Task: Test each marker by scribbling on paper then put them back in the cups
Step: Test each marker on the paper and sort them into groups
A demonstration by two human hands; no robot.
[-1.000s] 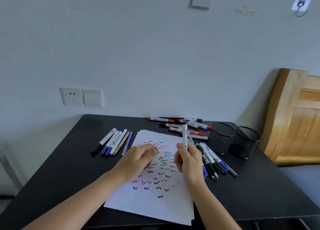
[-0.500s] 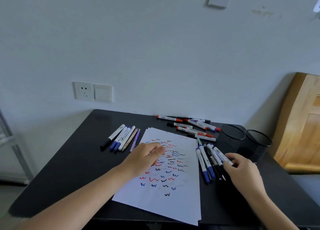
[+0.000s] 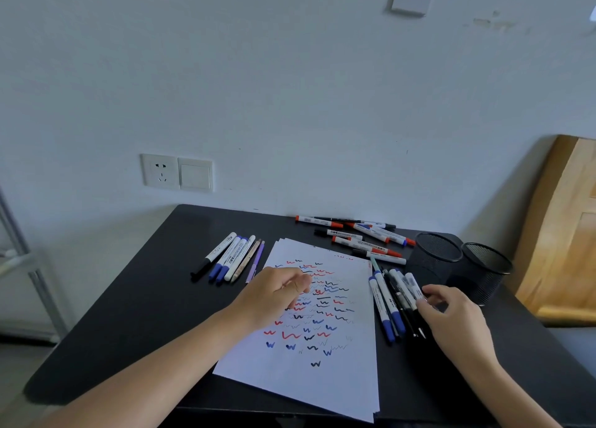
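We see left hand (image 3: 276, 295) resting loosely curled on scribbled paper (image 3: 322, 382); right hand (image 3: 453, 319) touching markers (image 3: 385, 301) beside paper, grip unclear to us. Two mesh cups (image 3: 432, 268) near, on black tabletop (image 3: 145, 314).

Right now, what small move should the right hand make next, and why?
Probably it should pinch one pen from the markers lying right of the paper and lift it over the sheet. The right hand has its fingers on that group, though a firm grip is not visible. The left hand rests on the paper, and no marker stands in the mesh cups, so testing seems unfinished.
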